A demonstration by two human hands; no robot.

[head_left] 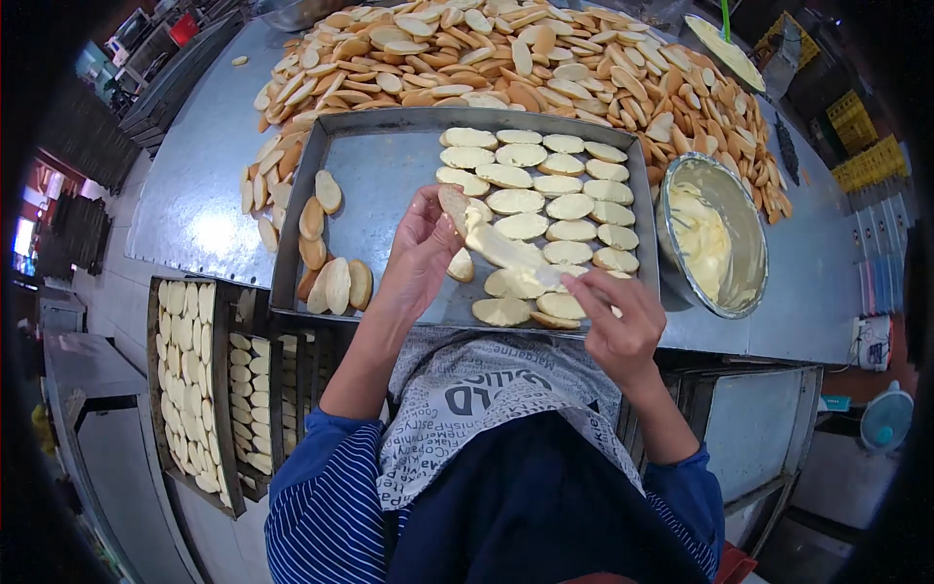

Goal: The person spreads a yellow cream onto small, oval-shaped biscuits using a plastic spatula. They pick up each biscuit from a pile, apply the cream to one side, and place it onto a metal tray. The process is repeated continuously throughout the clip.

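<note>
Over the middle of a metal tray (389, 119), my left hand (409, 255) pinches an oval bread slice (451, 202). My right hand (625, 326) grips a spatula (511, 257) thickly coated with pale yellow cream. Its tip touches the slice's edge, where some cream sits. Rows of cream-covered slices (515, 201) lie along the tray's right half, the lower ones partly hidden by the spatula and right hand. Several plain slices (338, 284) lean together at the tray's left side. To the right of the tray, a metal bowl (751, 255) holds more cream (699, 234).
Behind the tray, a large heap of bread slices (467, 63) spreads over the metal table (185, 200). At lower left, a rack holds trays of coated slices (187, 360). A second container of cream (725, 51) with a green handle stands at far right.
</note>
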